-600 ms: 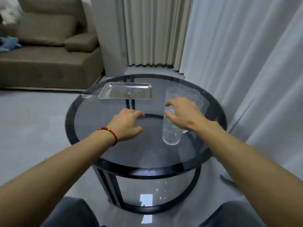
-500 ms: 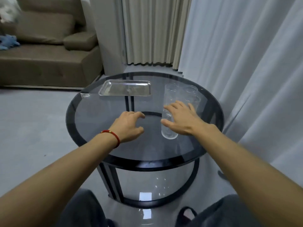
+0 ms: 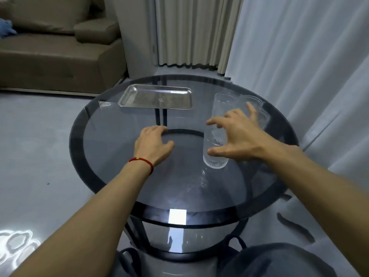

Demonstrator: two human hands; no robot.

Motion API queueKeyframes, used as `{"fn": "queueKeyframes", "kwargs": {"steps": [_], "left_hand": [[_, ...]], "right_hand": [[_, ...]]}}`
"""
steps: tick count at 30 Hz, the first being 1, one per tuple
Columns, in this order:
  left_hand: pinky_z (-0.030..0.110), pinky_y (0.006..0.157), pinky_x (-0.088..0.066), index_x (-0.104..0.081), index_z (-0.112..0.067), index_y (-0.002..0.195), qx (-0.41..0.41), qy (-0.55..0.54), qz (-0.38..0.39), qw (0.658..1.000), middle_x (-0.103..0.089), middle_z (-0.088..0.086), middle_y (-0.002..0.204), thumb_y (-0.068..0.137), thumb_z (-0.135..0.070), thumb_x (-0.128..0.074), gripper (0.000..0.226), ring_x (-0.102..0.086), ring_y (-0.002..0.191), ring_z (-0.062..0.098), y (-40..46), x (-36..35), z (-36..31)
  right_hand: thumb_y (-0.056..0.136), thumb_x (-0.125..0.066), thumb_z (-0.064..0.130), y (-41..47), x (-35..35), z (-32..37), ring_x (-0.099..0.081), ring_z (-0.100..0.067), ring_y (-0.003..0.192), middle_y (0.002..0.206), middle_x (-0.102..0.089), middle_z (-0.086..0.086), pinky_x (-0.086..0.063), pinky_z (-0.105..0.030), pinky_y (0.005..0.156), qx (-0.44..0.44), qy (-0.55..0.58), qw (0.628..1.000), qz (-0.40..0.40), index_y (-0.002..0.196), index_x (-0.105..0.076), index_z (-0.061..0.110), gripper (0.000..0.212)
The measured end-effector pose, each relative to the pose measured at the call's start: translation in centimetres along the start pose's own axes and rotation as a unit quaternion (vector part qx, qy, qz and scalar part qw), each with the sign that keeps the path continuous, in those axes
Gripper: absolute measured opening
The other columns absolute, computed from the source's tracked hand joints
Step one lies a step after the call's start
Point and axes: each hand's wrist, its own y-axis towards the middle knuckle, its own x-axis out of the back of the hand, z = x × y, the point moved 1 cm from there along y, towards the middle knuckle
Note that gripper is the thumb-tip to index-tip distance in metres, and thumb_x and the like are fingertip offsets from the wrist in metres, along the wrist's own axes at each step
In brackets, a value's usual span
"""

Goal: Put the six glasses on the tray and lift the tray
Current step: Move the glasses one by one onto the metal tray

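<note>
Both bare forearms reach forward over the round dark glass table point(image 3: 111, 156). The left hand point(image 3: 152, 144), a red cord bracelet point(image 3: 142, 161) on its wrist, rests palm-down near the table's centre, fingers loosely curled. The right hand point(image 3: 236, 134) hovers right of centre, fingers spread wide.

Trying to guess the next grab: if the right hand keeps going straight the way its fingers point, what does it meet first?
Most likely the nearest glass: the right hand is spread open around it, though depth is hard to judge. More glasses stand behind.
</note>
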Motion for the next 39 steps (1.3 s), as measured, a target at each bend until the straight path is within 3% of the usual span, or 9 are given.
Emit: {"fn": "queueKeyframes", "kwargs": {"steps": [4, 7, 12, 15, 17, 22, 29, 35, 39], "left_hand": [[0.051, 0.124, -0.028, -0.050, -0.019, 0.147, -0.014, 0.074, -0.020, 0.997, -0.045, 0.009, 0.157, 0.093, -0.040, -0.058, 0.059, -0.030, 0.150, 0.031, 5.4, -1.6, 1.0], [0.053, 0.125, -0.022, -0.044, -0.020, 0.151, -0.015, 0.100, -0.025, 0.995, -0.035, 0.010, 0.164, 0.095, -0.044, -0.052, 0.061, -0.021, 0.155, 0.032, 8.9, -2.4, 2.0], [0.060, 0.128, -0.006, -0.019, -0.027, 0.162, -0.025, 0.138, -0.008, 0.990, -0.007, 0.004, 0.174, 0.099, -0.052, -0.036, 0.070, 0.000, 0.161, 0.028, 12.9, -3.9, 3.6], [0.063, 0.127, -0.002, -0.011, -0.028, 0.163, -0.027, 0.125, -0.009, 0.992, -0.001, 0.002, 0.174, 0.097, -0.056, -0.030, 0.074, 0.005, 0.161, 0.027, 14.2, -4.2, 4.1], [0.065, 0.126, 0.002, -0.007, -0.028, 0.163, -0.027, 0.139, -0.002, 0.990, 0.001, 0.001, 0.174, 0.096, -0.059, -0.025, 0.077, 0.008, 0.161, 0.027, 14.5, -4.4, 4.3], [0.068, 0.124, 0.001, -0.012, -0.025, 0.163, -0.033, 0.148, -0.002, 0.988, -0.016, 0.004, 0.171, 0.096, -0.059, -0.022, 0.075, 0.001, 0.161, 0.027, 14.4, -4.4, 4.3], [0.069, 0.123, -0.006, -0.039, -0.026, 0.150, -0.068, 0.166, -0.042, 0.983, -0.050, 0.005, 0.137, 0.098, -0.055, -0.029, 0.061, -0.041, 0.137, 0.029, 13.3, -4.2, 3.8], [0.061, 0.124, -0.016, -0.052, -0.027, 0.139, -0.072, 0.134, -0.058, 0.987, -0.054, 0.005, 0.129, 0.099, -0.048, -0.034, 0.049, -0.044, 0.130, 0.030, 13.1, -4.0, 3.8], [0.062, 0.122, -0.019, -0.058, -0.025, 0.133, -0.059, 0.137, -0.070, 0.986, -0.057, 0.006, 0.127, 0.098, -0.046, -0.036, 0.047, -0.047, 0.126, 0.030, 13.1, -4.1, 3.8]], "right_hand": [[0.068, -0.065, 0.071, 5.2, 2.7, 1.5, -0.052, -0.024, 0.125, 0.119, -0.066, 0.002, -0.027, -0.045, 0.108, -0.006, 0.091, 0.994, -0.064, 0.142, -0.056, 0.036, 0.081], [0.074, -0.078, 0.058, 11.4, 3.6, 2.3, -0.056, -0.021, 0.132, 0.141, -0.064, 0.002, -0.042, -0.048, 0.112, -0.036, 0.170, 0.981, -0.085, 0.145, -0.056, 0.027, 0.081], [0.076, -0.087, 0.045, 21.5, 1.0, 1.6, -0.056, -0.027, 0.133, 0.146, -0.060, -0.006, -0.049, -0.039, 0.106, -0.110, 0.173, 0.976, -0.079, 0.148, -0.053, 0.017, 0.084], [0.075, -0.089, 0.041, 25.6, -0.8, 0.7, -0.060, -0.029, 0.124, 0.137, -0.064, -0.009, -0.051, -0.037, 0.091, -0.136, 0.155, 0.975, -0.080, 0.139, -0.059, 0.016, 0.074], [0.075, -0.088, 0.041, 27.2, -1.8, 0.4, -0.060, -0.029, 0.122, 0.136, -0.064, -0.009, -0.052, -0.037, 0.092, -0.139, 0.150, 0.976, -0.075, 0.140, -0.058, 0.015, 0.076], [0.078, -0.085, 0.036, 28.7, -3.4, 0.4, -0.058, -0.033, 0.126, 0.138, -0.061, -0.011, -0.053, -0.046, 0.102, -0.137, 0.129, 0.980, -0.059, 0.142, -0.057, 0.015, 0.073], [0.079, -0.079, 0.030, 28.8, -3.3, 1.0, -0.049, -0.037, 0.135, 0.146, -0.055, -0.012, -0.049, -0.052, 0.108, -0.144, 0.083, 0.986, 0.001, 0.146, -0.052, 0.016, 0.073], [0.091, -0.069, 0.040, 26.7, -2.3, 0.2, -0.035, -0.040, 0.150, 0.165, -0.034, -0.016, -0.036, -0.052, 0.120, -0.114, 0.073, 0.990, 0.037, 0.162, -0.023, 0.015, 0.089], [0.098, -0.060, 0.036, 21.8, 0.9, -2.0, -0.059, -0.037, 0.126, 0.140, -0.063, -0.019, -0.049, -0.046, 0.105, -0.100, 0.056, 0.993, -0.024, 0.138, -0.058, 0.003, 0.052]]}}
